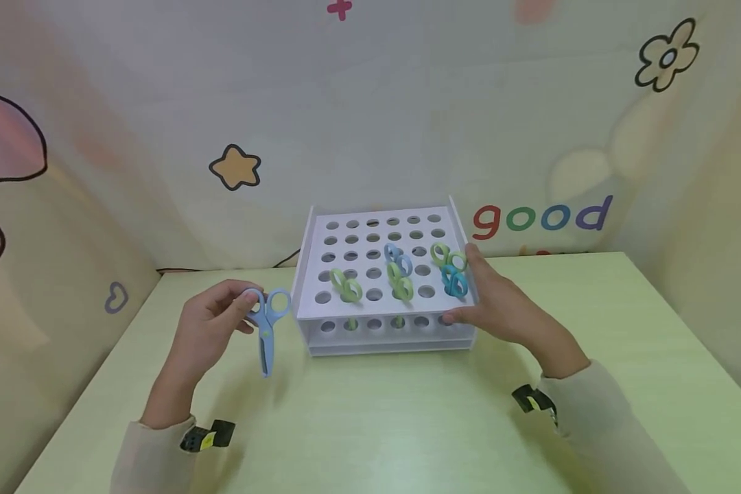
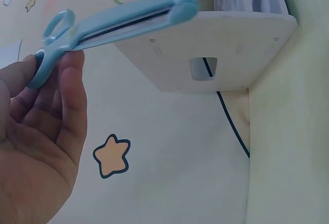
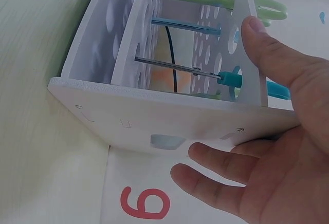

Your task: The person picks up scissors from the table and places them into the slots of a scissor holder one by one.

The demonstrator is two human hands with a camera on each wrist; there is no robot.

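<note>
My left hand (image 1: 213, 326) pinches a pair of light blue scissors (image 1: 267, 336) by one finger loop, beside the left edge of a white rack (image 1: 370, 346) with rows of round holes. In the head view the blades hang down; the left wrist view shows them together. My right hand (image 1: 506, 302) holds the rack's right front corner, thumb at the top plate's front edge, fingers along the outer side. Upright in holes are light green scissors (image 1: 346, 285), another light green pair (image 1: 400, 283), light blue scissors (image 1: 398, 259), green scissors (image 1: 448, 256) and teal scissors (image 1: 454, 282).
The rack stands on a pale green-yellow table (image 1: 370, 418) near its back edge. A patterned cloth wall (image 1: 395, 123) rises behind and at both sides. A dark cable (image 1: 289, 258) runs behind the rack.
</note>
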